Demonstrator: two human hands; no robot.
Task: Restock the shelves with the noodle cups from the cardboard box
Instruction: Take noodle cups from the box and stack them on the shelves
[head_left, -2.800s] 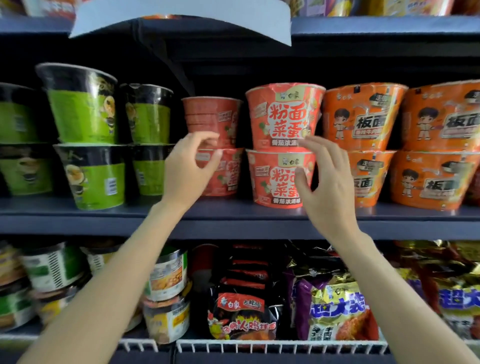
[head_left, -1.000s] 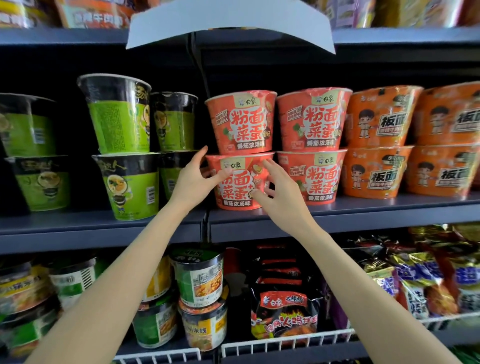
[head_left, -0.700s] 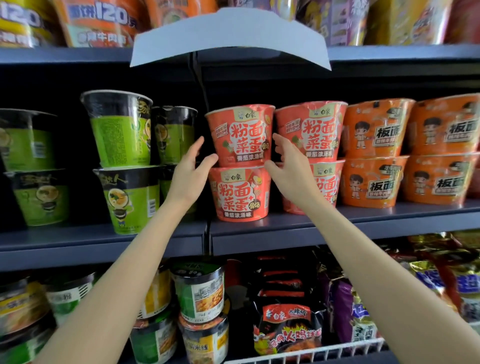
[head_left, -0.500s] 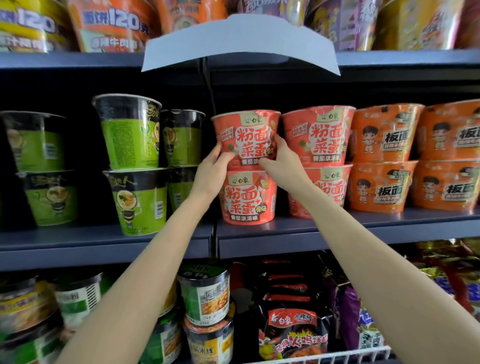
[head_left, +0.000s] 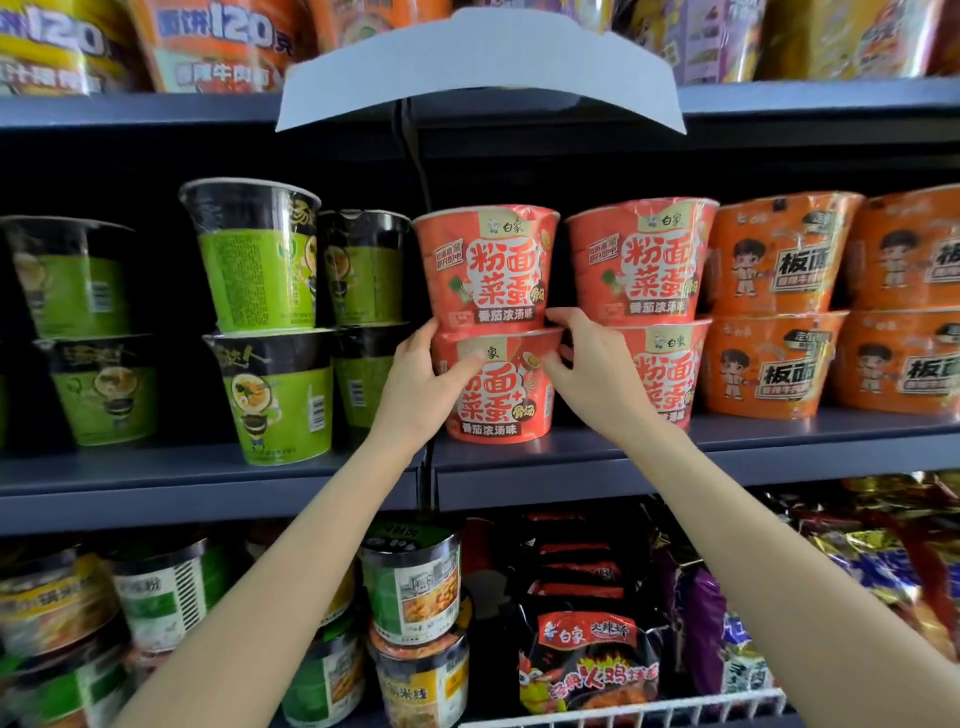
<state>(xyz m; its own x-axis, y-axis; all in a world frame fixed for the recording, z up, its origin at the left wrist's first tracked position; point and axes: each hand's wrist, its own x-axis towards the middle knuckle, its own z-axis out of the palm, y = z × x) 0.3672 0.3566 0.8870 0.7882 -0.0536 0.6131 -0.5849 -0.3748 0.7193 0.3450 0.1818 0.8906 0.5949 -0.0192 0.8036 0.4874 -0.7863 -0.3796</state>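
Two red cups: a stacked pair is seen in the head view, an upper red noodle cup (head_left: 485, 267) set on a lower red noodle cup (head_left: 498, 387), both upright on the middle shelf (head_left: 571, 454).
Neighbours: a second red stack (head_left: 644, 306) is placed just beside on the right, orange cups (head_left: 779, 306) beyond it, green cups (head_left: 265, 322) to the left.
Step in hand: the stack is judged to be being squared up at the shelf front, the cups already placed.
Left hand: the left hand (head_left: 423, 384) is wrapped round the left side of the lower cup, its thumb laid across the label near the rim and its fingertips reaching the seam between the two cups.
Right hand: the right hand (head_left: 587, 364) is held at the right side of the same seam, fingers curled; contact with the rim is likely, but a firm grip cannot be told.
Forearms: both are raised from below, converging on the stack.
Cardboard box: not seen in this view.
Next move: a release without tipping the upper cup is called for, then a return to the box for more cups.
Risk: the upper cup could be nudged off centre if the hands are pulled away unevenly.
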